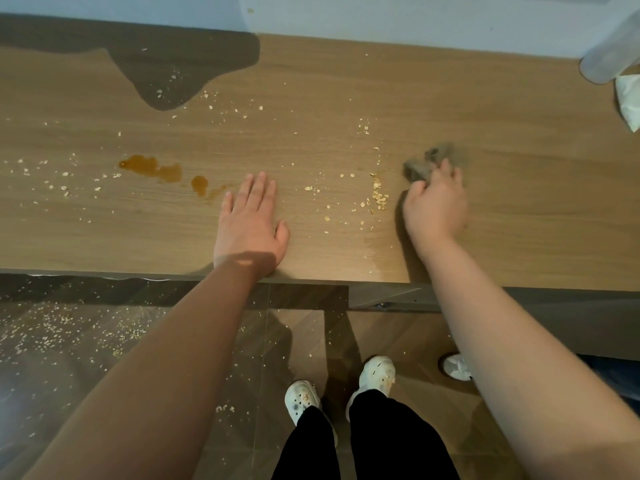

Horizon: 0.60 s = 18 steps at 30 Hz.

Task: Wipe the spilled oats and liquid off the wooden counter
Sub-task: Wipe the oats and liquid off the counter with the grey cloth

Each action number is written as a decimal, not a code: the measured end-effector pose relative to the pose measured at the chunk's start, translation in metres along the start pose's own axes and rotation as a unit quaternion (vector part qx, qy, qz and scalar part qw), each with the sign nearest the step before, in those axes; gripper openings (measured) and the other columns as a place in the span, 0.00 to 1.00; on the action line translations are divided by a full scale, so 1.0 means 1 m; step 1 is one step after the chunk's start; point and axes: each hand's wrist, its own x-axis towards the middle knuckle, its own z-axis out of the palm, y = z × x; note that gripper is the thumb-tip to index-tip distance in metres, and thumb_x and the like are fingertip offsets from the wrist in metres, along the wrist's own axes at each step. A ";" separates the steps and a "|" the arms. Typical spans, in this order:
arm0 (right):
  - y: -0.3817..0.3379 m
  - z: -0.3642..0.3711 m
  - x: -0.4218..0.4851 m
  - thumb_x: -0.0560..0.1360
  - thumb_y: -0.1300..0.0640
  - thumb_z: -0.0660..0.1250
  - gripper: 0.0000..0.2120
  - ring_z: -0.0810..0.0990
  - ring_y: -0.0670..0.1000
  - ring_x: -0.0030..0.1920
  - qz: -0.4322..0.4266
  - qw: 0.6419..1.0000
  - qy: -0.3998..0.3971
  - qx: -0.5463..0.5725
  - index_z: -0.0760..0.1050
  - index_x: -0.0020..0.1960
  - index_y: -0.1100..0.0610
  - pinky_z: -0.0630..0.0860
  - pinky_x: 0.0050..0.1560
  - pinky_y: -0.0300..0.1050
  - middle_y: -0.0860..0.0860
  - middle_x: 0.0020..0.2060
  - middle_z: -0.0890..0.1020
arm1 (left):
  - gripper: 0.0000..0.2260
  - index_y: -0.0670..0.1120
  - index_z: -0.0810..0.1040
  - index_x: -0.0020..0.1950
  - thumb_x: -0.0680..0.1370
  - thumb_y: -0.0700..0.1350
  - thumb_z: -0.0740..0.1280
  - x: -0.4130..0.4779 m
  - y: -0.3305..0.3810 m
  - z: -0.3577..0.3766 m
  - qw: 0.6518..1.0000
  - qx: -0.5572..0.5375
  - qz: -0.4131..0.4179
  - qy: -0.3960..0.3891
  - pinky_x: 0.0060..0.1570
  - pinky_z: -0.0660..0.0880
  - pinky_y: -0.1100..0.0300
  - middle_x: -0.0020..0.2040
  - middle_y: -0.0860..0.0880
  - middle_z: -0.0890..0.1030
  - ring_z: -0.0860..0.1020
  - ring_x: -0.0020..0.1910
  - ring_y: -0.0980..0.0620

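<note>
Clutching a blurred grey cloth against the wooden counter, the right hand has a heap of oats just to its left, while beyond them the left hand lies flat, fingers spread, beside amber liquid.

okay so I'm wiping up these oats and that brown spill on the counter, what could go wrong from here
1. The cloth in your right hand may push the oat pile off the counter's front edge; oats already litter the floor.
2. Dragging oats through the brown liquid could smear it.
3. Your flat left hand sits near that spill.
</note>
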 end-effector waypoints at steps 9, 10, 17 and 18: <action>0.034 -0.014 -0.013 0.81 0.56 0.54 0.22 0.60 0.55 0.76 -0.108 0.993 -0.044 0.007 0.68 0.73 0.57 0.56 0.77 0.57 0.54 0.75 0.65 | 0.29 0.45 0.47 0.81 0.82 0.52 0.50 -0.002 0.001 -0.002 1.000 -0.016 0.004 0.005 0.78 0.43 0.49 0.81 0.47 0.45 0.43 0.80 0.49; 0.042 -0.017 -0.014 0.81 0.55 0.54 0.22 0.60 0.55 0.76 -0.053 0.998 -0.021 0.017 0.68 0.73 0.57 0.56 0.76 0.57 0.54 0.75 0.65 | 0.29 0.45 0.47 0.81 0.82 0.52 0.50 -0.002 0.001 -0.002 1.000 -0.017 0.004 0.005 0.78 0.43 0.49 0.81 0.47 0.46 0.43 0.80 0.49; -0.026 0.011 -0.073 0.81 0.53 0.53 0.25 0.54 0.58 0.78 0.046 0.998 -0.009 -0.029 0.61 0.77 0.57 0.53 0.77 0.58 0.55 0.78 0.58 | 0.29 0.45 0.46 0.81 0.82 0.52 0.50 -0.001 0.001 -0.001 1.000 -0.008 0.004 0.003 0.78 0.43 0.48 0.81 0.47 0.45 0.43 0.80 0.49; -0.039 0.017 -0.079 0.81 0.52 0.52 0.25 0.53 0.57 0.78 0.028 0.999 -0.026 -0.032 0.59 0.77 0.56 0.51 0.77 0.57 0.55 0.78 0.57 | 0.29 0.45 0.46 0.81 0.82 0.52 0.50 -0.001 0.000 -0.001 1.000 -0.010 0.004 0.005 0.78 0.43 0.48 0.81 0.47 0.45 0.43 0.80 0.49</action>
